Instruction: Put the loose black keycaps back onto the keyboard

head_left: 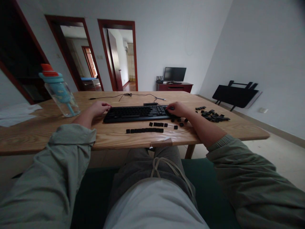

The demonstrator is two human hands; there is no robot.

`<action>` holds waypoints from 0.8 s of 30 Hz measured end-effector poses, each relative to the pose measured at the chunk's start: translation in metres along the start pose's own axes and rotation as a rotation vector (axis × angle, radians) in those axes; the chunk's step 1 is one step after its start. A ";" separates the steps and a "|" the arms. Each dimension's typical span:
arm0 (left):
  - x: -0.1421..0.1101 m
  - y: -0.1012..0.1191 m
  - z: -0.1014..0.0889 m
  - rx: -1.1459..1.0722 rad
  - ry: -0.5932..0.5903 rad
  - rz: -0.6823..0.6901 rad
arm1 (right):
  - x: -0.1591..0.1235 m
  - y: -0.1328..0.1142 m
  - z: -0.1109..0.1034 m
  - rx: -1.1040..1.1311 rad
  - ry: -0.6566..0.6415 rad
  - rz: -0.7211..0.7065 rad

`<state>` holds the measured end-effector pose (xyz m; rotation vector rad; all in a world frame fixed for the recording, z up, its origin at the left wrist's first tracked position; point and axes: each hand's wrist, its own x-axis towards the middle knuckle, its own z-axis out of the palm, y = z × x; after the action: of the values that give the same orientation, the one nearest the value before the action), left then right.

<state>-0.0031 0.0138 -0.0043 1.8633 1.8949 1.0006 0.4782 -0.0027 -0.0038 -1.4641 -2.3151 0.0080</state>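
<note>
Black keycaps (145, 130) were left loose on the table (107, 138) beside the keyboard (133, 112), which appeared largely filled; its ends were met by left hand (98, 108) and right hand (180, 109), fingers curled, any grip unclear.

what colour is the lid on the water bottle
The bottle lid is red on top with a light blue collar below, seen in the head view.

A room in a home: two red-framed doorways (117, 24) at upper left, one showing a curtain (131, 62), and a small television (175, 74) on a low cabinet (175, 87) beyond centre.
</note>
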 end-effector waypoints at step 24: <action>-0.004 0.005 -0.001 0.024 -0.014 -0.024 | -0.007 -0.022 -0.008 -0.204 -0.113 -0.039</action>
<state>0.0004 0.0090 -0.0009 1.8516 1.9244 0.9588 0.4638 -0.0202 0.0057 -1.5504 -2.4975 -0.1659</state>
